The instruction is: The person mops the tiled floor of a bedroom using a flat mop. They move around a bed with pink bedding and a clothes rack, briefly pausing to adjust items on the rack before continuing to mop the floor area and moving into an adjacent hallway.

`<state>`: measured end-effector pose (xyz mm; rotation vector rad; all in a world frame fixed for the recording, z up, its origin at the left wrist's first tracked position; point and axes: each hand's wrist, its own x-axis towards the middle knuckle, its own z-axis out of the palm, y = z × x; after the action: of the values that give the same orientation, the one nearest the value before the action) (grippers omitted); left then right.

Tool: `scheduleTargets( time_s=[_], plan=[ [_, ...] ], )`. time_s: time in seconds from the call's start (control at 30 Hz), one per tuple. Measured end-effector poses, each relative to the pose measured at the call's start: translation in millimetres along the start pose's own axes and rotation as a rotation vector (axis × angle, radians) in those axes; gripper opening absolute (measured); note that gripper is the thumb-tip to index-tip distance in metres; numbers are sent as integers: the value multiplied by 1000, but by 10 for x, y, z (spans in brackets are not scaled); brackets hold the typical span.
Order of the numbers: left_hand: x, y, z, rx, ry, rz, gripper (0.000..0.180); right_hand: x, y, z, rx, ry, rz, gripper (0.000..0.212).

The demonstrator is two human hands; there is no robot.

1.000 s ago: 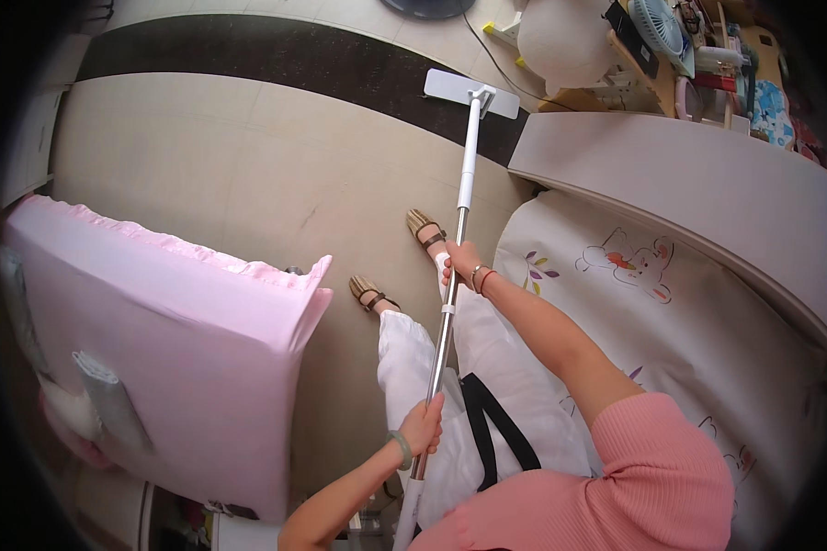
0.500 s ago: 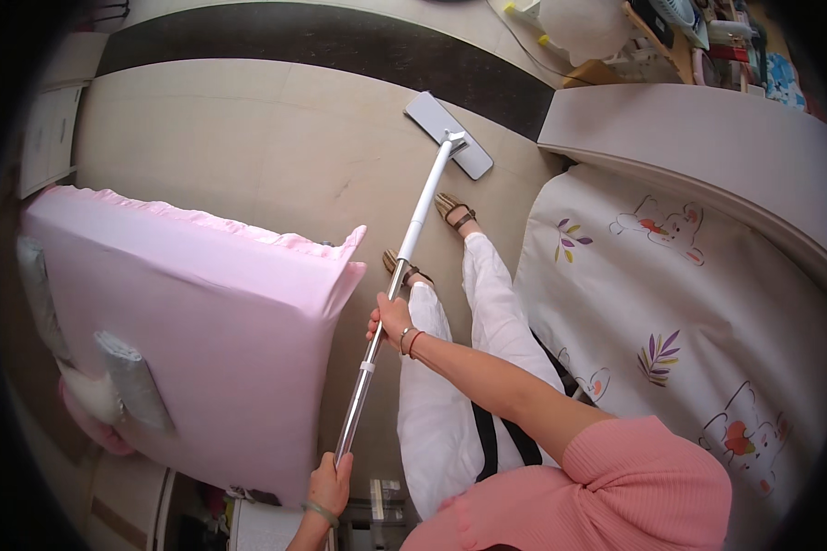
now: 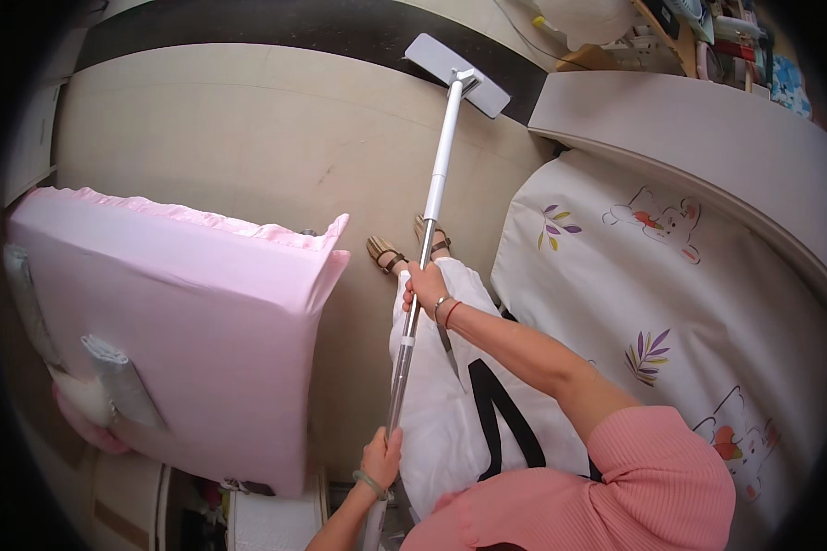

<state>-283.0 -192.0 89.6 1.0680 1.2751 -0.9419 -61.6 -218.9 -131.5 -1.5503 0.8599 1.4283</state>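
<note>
A flat mop with a white and silver pole slants away in front of my legs. Its pale rectangular head lies across the dark floor strip, tilted down to the right. My right hand wraps round the metal part of the pole at about its middle. Farther down the pole, near its lower end, my left hand is closed round it, thumb along the shaft. The pole passes over one of my sandals.
To the left stands a bed or mattress with a pink sheet. A pale cover with rabbit and leaf prints drapes over furniture on the right, beside a curved white panel. A dark strip crosses the beige floor.
The mop head has moved away from me, from the beige floor onto the dark strip. Both hands have shifted right and slightly up with the pole. My feet have changed position.
</note>
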Motion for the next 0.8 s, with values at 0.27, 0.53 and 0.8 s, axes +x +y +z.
scheduleTargets(
  time_s=[0.27, 0.53, 0.8],
  plan=[
    [1059, 1555, 721, -270, -265, 48, 37, 1024, -1549, -1143, -71, 213, -139, 21],
    [530, 869, 513, 202, -58, 26, 44, 538, -726, -859, 90, 150, -73, 28],
    [-1041, 396, -107, 455, 347, -93, 30, -617, 306, 285, 365, -182, 225, 26]
  ],
)
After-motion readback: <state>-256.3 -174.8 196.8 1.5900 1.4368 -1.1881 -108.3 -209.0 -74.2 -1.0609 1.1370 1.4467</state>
